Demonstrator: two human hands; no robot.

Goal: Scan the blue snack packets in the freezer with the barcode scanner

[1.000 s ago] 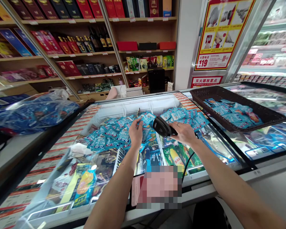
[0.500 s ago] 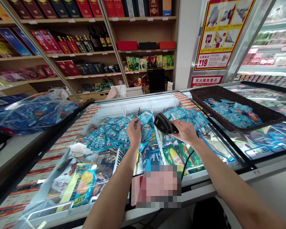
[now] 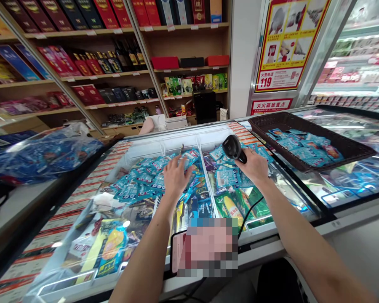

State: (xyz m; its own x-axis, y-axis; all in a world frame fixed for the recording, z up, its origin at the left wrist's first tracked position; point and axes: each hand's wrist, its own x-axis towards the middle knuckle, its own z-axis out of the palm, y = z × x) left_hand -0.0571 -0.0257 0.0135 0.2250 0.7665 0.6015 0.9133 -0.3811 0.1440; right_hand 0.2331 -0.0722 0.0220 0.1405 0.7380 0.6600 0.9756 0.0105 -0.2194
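Left hand [image 3: 177, 176]: spread over blue packets [image 3: 142, 176].
Right hand [image 3: 255, 167]: gripping our scanner [image 3: 232, 148].
Divider [image 3: 209, 183]: packets both sides; what's left, we can't tell.

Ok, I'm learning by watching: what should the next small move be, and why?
Probably close the left hand on one blue packet: it is spread open over the pile and seems to hold nothing, while the right hand has the scanner in its grip.

A fire-safety poster [image 3: 291, 46] hung right of wooden shelves [image 3: 183, 42] holding dark bottles [image 3: 121, 53] and a flat red box [image 3: 164, 63].
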